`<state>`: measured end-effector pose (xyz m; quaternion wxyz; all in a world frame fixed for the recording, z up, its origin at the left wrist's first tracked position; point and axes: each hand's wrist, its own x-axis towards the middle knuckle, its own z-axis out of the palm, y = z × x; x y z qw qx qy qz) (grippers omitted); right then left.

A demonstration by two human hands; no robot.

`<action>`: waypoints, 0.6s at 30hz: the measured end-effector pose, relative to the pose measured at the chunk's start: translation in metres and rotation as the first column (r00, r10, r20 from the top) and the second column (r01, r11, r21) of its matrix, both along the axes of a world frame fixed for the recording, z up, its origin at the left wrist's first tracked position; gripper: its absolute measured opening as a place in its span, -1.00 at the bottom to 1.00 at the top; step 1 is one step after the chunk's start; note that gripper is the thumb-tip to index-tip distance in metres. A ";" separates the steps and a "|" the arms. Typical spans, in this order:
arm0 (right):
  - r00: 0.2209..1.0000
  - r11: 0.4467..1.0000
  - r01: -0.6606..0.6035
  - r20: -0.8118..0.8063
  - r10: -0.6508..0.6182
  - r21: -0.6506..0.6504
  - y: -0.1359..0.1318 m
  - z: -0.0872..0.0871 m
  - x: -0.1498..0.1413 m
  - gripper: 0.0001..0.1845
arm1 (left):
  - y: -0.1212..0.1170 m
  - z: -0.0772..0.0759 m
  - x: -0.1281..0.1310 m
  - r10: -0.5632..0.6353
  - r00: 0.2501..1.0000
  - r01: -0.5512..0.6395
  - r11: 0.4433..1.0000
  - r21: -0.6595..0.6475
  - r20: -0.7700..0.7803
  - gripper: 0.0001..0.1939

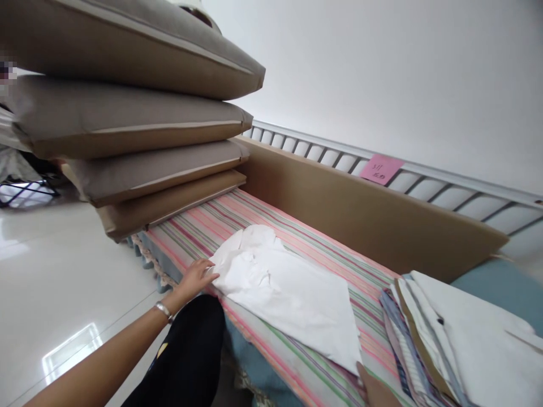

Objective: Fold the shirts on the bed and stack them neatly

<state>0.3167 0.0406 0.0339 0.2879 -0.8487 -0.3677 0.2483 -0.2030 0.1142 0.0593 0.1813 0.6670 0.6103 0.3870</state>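
A white garment [292,294], folded lengthwise and somewhat wrinkled, lies on a striped bed sheet [326,257]. At its left end, the thumb and fingers of my left hand [198,278] close on the edge of the cloth. My right hand [375,389] pinches the near right corner, and the bottom of the frame cuts this hand off. To the right of the garment is a stack of folded clothes [470,333], with a white piece on top and striped, brown and blue layers below.
Several thick grey-brown cushions [139,124] are piled at the far left end. A brown panel [339,198] runs along the back, before a grey metal rail [445,181] bearing a pink note [380,168]. My dark-clothed knee [190,350] is beside the bed edge, above glossy floor [85,282].
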 end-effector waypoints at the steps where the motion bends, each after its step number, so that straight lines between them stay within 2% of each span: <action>1: 0.995 0.998 0.009 -0.094 -0.014 -0.056 0.002 0.002 -0.005 -0.64 | 0.005 -0.001 0.003 0.009 1.000 -0.010 0.999 -0.040 -0.021 -0.60; 3: 0.964 0.987 0.053 -0.248 -0.091 -0.153 0.004 0.008 -0.016 -0.69 | 0.015 -0.004 0.008 0.023 0.998 -0.030 0.991 -0.134 -0.051 -0.65; 5: 0.920 0.983 0.143 -0.350 -0.175 -0.117 0.003 0.015 -0.023 -0.74 | 0.025 -0.008 0.008 0.018 0.998 -0.027 0.981 -0.192 -0.053 -0.69; 8: 0.839 0.965 0.259 -0.489 -0.239 -0.027 -0.004 0.017 -0.025 -0.67 | 0.035 -0.014 0.002 0.005 0.998 -0.018 0.977 -0.214 -0.060 -0.71; 13: 0.813 0.957 0.287 -0.538 -0.225 0.033 -0.015 0.010 -0.021 -0.65 | 0.038 -0.022 -0.011 0.009 0.994 -0.034 0.973 -0.229 -0.109 -0.78; 17: 0.769 0.958 0.276 -0.616 -0.170 0.080 -0.022 0.024 -0.022 -0.58 | 0.043 -0.024 -0.015 -0.049 0.996 0.032 0.976 -0.218 -0.072 -0.73; 18: 0.780 0.962 0.257 -0.607 -0.151 0.092 -0.025 0.028 -0.022 -0.57 | 0.045 -0.025 -0.016 -0.073 0.996 0.060 0.975 -0.214 -0.053 -0.71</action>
